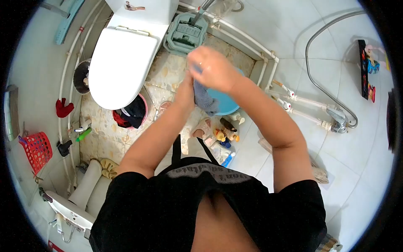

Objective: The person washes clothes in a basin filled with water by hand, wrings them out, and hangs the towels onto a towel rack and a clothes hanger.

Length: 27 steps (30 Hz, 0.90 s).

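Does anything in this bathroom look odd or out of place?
Nothing looks clearly spilled or broken. The untidiest spot is the cluster of bottles near the blue basin: they crowd together close to a sandalled foot, where they might get kicked.

A white toilet [121,67], its lid down, stood just beside a grey-green mop bucket [187,33]. A red perforated basket [36,152] hung at the left — a metal hose [308,56] curved to a tap [337,119] at the right.

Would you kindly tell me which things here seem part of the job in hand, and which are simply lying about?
Seemingly in use: grey cloth, held; blue basin, below.
Apparently just around: mop bucket, yellow slippers, red basket.
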Tool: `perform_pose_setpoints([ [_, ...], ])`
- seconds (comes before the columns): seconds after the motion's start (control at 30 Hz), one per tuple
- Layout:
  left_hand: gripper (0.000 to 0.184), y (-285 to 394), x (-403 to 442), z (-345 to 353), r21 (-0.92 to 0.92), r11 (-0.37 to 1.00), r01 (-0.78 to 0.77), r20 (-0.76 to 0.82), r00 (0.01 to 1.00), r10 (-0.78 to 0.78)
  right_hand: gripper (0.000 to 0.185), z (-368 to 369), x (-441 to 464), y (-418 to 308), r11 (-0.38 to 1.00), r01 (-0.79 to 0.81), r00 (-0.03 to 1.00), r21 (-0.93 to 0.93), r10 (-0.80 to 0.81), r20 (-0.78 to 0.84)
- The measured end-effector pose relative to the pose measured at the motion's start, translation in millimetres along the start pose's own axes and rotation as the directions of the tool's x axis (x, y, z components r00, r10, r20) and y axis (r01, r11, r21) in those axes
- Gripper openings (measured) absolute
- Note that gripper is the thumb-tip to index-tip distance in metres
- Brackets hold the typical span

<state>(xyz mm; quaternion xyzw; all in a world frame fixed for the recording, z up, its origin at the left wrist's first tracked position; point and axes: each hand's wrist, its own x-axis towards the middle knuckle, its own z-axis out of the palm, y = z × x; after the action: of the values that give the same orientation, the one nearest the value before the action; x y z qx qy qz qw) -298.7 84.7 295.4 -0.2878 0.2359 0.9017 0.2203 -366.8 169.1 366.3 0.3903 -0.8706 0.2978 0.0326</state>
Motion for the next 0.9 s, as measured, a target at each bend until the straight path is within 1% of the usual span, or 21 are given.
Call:
perform_pose_setpoints([
  [0.07,0.036,-4,-5,4,-0.042,0.999,-0.031,0.109,0.993,0.035,0.017,-13,10,-34,0.948,0.318,0.928,-0.012,-0.309,0.207],
  [0.13,0.035,-1,-12,8,-0.183,0.975,0.127,0.247,0.966,-0.079,0.02,-9,8,-53,0.853,0.521,0.781,0.031,-0.491,0.387],
  [0.23,0.034,15,-26,13,-0.32,0.866,0.385,0.419,0.877,-0.235,0.022,-31,2,-72,0.8,0.592,0.746,0.093,-0.589,0.312],
  [0.27,0.033,19,-30,17,-0.357,0.819,0.449,0.45,0.851,-0.271,0.022,-40,0,-75,0.8,0.593,0.747,0.089,-0.588,0.309],
  [0.33,0.033,31,-37,28,-0.439,0.723,0.533,0.453,0.827,-0.334,0.016,-64,-6,-80,0.893,0.431,0.892,0.132,-0.444,0.086],
  [0.37,0.032,38,-40,35,-0.476,0.689,0.546,0.439,0.827,-0.352,0.014,-80,-11,-87,0.958,0.262,0.965,0.116,-0.258,-0.044],
  [0.4,0.032,43,-44,47,-0.476,0.693,0.542,0.442,0.828,-0.344,0.013,-94,-17,-92,0.988,0.089,0.982,0.124,-0.067,-0.174],
  [0.43,0.032,45,-48,59,-0.428,0.832,0.354,0.438,0.886,-0.151,0.018,-90,-29,-89,0.984,-0.023,0.883,0.179,0.104,-0.458],
  [0.47,0.031,46,-54,70,-0.377,0.916,0.135,0.44,0.897,0.049,0.021,-91,-36,-84,0.881,-0.016,0.732,0.472,0.332,-0.594],
  [0.5,0.034,48,-62,80,-0.362,0.915,0.176,0.473,0.881,0.018,0.025,-93,-40,-82,0.698,0.065,0.543,0.713,0.575,-0.612],
  [0.53,0.034,48,-70,92,-0.364,0.915,0.173,0.465,0.885,0.018,0.025,-98,-44,-73,0.692,0.063,0.544,0.719,0.581,-0.606],
  [0.57,0.036,47,-79,104,-0.218,0.976,-0.005,0.499,0.859,0.116,0.023,-104,-47,-60,0.443,0.154,0.476,0.883,0.75,-0.459],
  [0.6,0.04,49,-88,111,-0.07,0.979,-0.189,0.545,0.815,0.196,0.022,-103,-51,-54,0.158,0.261,0.423,0.952,0.868,-0.26],
  [0.63,0.04,56,-95,116,-0.072,0.979,-0.189,0.532,0.823,0.198,0.022,-97,-55,-56,0.145,0.253,0.424,0.956,0.872,-0.245],
  [0.67,0.043,65,-98,122,0.239,0.791,-0.563,0.666,0.688,0.288,0.021,-90,-58,-54,0.25,0.071,0.453,0.966,0.854,-0.255],
  [0.73,0.05,64,-107,128,0.287,0.378,-0.88,0.817,0.431,0.383,0.021,-82,-67,-45,0.346,-0.122,0.491,0.93,0.836,-0.246],
  [0.77,0.045,63,-106,132,0.206,0.357,-0.911,0.892,0.325,0.314,0.021,-85,-76,-33,0.036,-0.104,0.53,0.994,0.848,0.025],
  [0.8,0.041,62,-105,135,0.119,0.347,-0.93,0.949,0.209,0.234,0.021,-86,-82,-27,-0.276,-0.095,0.563,0.956,0.777,0.281],
  [0.83,0.041,63,-107,135,0.122,0.36,-0.925,0.947,0.217,0.236,0.018,-93,-63,-50,-0.272,-0.137,0.494,0.952,0.815,0.304],
  [0.87,0.043,63,-109,134,0.166,0.306,-0.937,0.98,0.192,0.057,0.018,-97,-50,-61,-0.273,-0.143,0.48,0.951,0.822,0.308],
  [0.9,0.046,64,-111,133,0.195,0.246,-0.95,0.978,0.168,-0.125,0.018,-100,-39,-67,-0.221,-0.312,0.473,0.924,0.807,0.353],
])
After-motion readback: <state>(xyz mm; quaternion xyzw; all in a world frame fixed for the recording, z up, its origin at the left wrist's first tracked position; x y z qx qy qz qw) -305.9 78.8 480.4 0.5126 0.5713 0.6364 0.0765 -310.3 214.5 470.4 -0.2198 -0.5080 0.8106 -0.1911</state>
